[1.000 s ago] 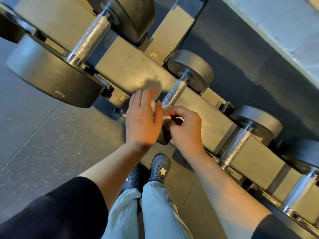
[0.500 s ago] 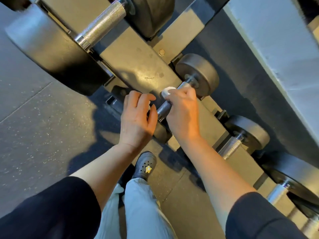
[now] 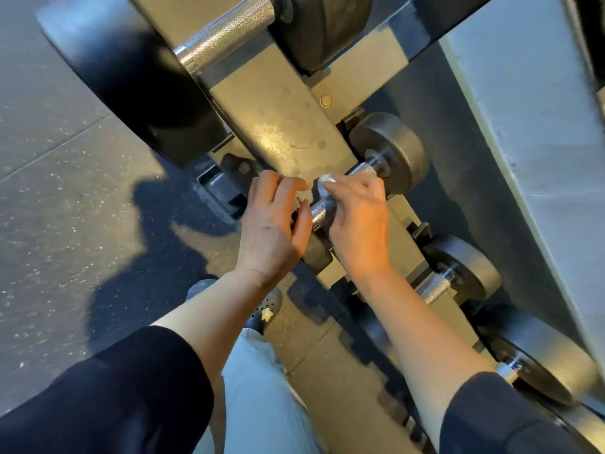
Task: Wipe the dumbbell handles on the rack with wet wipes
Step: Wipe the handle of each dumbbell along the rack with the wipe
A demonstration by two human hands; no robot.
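A small dumbbell lies on the tan rack [image 3: 278,126], its knurled steel handle [image 3: 322,209] running toward its far black head [image 3: 393,152]. My right hand [image 3: 360,221] wraps around the handle from the right with a white wet wipe [image 3: 324,183] bunched under the fingertips. My left hand [image 3: 271,224] sits just left of the handle with loosely bent fingers and holds nothing. It covers the dumbbell's near head, so I cannot tell whether it touches it.
A large dumbbell with a long knurled handle [image 3: 226,34] fills the upper left of the rack. Another small dumbbell [image 3: 465,267] and a bigger one [image 3: 540,365] follow to the lower right. Speckled rubber floor [image 3: 65,191] lies left, a pale wall [image 3: 523,126] right. My shoe [image 3: 266,309] stands below.
My right hand moved from beside the left hand onto the small dumbbell's handle and closed round it with the wipe. The left hand's fingers bent slightly. The view shifted closer.
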